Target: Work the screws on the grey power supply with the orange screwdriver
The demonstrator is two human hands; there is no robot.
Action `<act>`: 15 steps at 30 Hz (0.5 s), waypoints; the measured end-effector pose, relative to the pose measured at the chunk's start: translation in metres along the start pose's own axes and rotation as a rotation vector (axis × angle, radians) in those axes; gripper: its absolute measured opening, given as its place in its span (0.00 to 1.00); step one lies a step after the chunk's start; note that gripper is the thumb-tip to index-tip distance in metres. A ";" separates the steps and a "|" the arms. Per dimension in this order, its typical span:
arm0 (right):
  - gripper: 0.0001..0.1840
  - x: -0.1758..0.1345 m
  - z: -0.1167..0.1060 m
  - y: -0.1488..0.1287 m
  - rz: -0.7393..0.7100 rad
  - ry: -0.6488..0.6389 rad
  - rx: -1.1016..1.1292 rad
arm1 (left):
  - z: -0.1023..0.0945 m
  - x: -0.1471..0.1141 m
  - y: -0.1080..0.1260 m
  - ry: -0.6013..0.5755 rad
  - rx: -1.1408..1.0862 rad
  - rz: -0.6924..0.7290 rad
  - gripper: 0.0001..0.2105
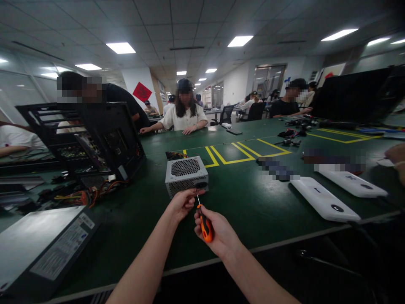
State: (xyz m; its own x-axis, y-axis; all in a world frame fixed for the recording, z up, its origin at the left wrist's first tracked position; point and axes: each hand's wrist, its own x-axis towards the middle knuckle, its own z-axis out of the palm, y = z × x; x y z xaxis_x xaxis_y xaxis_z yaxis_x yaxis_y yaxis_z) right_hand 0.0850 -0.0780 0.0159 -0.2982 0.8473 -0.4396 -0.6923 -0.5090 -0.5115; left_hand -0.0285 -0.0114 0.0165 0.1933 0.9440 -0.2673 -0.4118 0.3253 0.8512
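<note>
In the head view my right hand (218, 231) is wrapped round the orange and black handle of a screwdriver (206, 228). Its thin metal shaft points away from me, toward the near face of a grey computer power supply (186, 172). My left hand (183, 204) is closed beside the tip, fingers pinched together right at the power supply's front. Whatever lies between those fingertips is too small to make out. The power supply has a round honeycomb grille on top, a dark power socket at its near right, and a bundle of cables (175, 155) behind it.
An open black computer case (117, 139) stands at the left with loose wires (85, 196). A second power supply (41, 245) lies near left. Two white devices (325, 198) sit at the right. Yellow tape (228, 161) marks the green table (247, 228). A person (186, 114) sits opposite.
</note>
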 end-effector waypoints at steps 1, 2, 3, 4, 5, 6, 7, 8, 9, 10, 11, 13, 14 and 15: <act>0.08 -0.001 0.001 0.000 0.019 0.001 0.008 | 0.000 -0.001 0.000 0.001 0.003 -0.002 0.08; 0.09 -0.002 0.003 0.000 0.038 0.000 0.014 | 0.001 -0.001 0.000 0.004 0.006 -0.004 0.07; 0.11 -0.003 0.003 -0.001 0.055 -0.004 0.017 | 0.001 -0.002 0.001 0.007 0.009 -0.008 0.07; 0.12 -0.003 0.004 -0.001 0.070 -0.008 0.017 | 0.001 -0.002 0.001 0.009 0.012 -0.012 0.07; 0.13 -0.003 0.004 -0.002 0.082 -0.014 0.017 | 0.001 -0.002 0.001 0.010 0.015 -0.016 0.07; 0.14 -0.003 0.004 -0.003 0.089 -0.020 0.015 | 0.001 -0.002 0.001 0.011 0.016 -0.016 0.07; 0.14 -0.003 0.004 -0.003 0.092 -0.027 0.016 | 0.001 -0.002 0.001 0.010 0.015 -0.014 0.07; 0.14 -0.002 0.003 -0.003 0.089 -0.033 0.017 | 0.001 -0.002 0.000 0.009 0.012 -0.009 0.07; 0.14 -0.002 0.003 -0.003 0.083 -0.036 0.018 | 0.001 -0.001 0.000 0.009 0.008 -0.001 0.06; 0.13 -0.001 0.002 -0.003 0.072 -0.037 0.019 | 0.001 0.000 0.000 0.010 0.004 0.006 0.06; 0.13 -0.001 0.002 -0.003 0.061 -0.037 0.019 | 0.001 0.000 0.000 0.011 0.001 0.010 0.06; 0.12 -0.001 0.003 -0.002 0.038 -0.032 0.015 | 0.001 0.001 0.000 0.012 0.002 0.010 0.06; 0.11 -0.001 0.003 -0.002 0.030 -0.028 0.012 | 0.001 0.000 0.000 0.012 0.007 0.006 0.06; 0.11 -0.002 0.003 -0.002 0.024 -0.024 0.009 | 0.001 0.000 0.000 0.013 0.012 0.001 0.07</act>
State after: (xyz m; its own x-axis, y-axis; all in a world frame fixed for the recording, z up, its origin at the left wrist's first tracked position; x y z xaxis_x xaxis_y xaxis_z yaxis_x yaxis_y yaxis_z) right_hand 0.0844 -0.0783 0.0200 -0.3299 0.8384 -0.4338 -0.6906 -0.5276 -0.4946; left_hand -0.0278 -0.0113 0.0171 0.1813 0.9450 -0.2721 -0.4008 0.3236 0.8571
